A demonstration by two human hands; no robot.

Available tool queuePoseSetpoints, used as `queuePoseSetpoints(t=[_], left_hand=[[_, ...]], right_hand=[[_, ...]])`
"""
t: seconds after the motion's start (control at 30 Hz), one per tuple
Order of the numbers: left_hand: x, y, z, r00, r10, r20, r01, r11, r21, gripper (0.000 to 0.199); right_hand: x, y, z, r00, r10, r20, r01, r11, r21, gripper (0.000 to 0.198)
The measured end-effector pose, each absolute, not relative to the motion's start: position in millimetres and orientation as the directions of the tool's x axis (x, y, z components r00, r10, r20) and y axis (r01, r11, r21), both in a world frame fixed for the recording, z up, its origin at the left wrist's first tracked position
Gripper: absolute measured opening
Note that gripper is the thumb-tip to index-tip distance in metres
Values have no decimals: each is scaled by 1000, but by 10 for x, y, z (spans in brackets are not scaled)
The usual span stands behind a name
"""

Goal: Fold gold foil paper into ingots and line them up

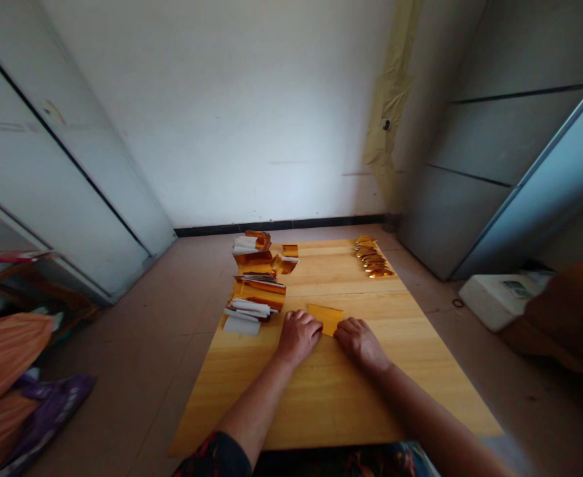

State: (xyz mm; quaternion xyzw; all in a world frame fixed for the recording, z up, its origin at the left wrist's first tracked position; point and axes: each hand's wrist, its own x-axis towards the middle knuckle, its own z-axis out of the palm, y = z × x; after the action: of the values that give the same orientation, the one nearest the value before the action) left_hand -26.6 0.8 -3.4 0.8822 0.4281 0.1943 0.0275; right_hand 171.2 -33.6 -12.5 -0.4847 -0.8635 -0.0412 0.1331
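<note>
A sheet of gold foil paper (327, 318) lies on the wooden table between my two hands. My left hand (299, 334) is at its left edge, with the fingers curled and closed on the paper. At the right edge my right hand (362, 343) also has bent, closed fingers on the sheet. Left of my left hand are loose stacks of curled gold paper (259, 291) with pale undersides showing. Folded gold paper pieces (371, 255) stand in a row at the table's far right corner.
The wooden table (351, 397) stands before a white wall (252, 119) with a dark baseboard. A grey refrigerator (480, 146) is to the right, near a white box (493, 298). On the left are white cabinet doors (53, 172) and orange and purple bags (8, 371).
</note>
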Motion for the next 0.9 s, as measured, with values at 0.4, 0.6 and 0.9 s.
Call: queuePoseSetpoints(t=[0.4, 0.6, 0.9], left_hand=[[-248, 92, -111, 626, 682, 378, 715, -696, 73, 20], [-210, 133, -103, 594, 707, 385, 740, -667, 83, 24], [-276, 306, -143, 349, 900, 262, 699, -436, 567, 27]], right_hand=[[1667, -300, -107, -490, 824, 285, 857, 515, -17, 17], [1580, -270, -44, -362, 882, 302, 900, 416, -134, 16], [1622, -21, -120, -68, 985, 160, 888, 133, -440, 21]])
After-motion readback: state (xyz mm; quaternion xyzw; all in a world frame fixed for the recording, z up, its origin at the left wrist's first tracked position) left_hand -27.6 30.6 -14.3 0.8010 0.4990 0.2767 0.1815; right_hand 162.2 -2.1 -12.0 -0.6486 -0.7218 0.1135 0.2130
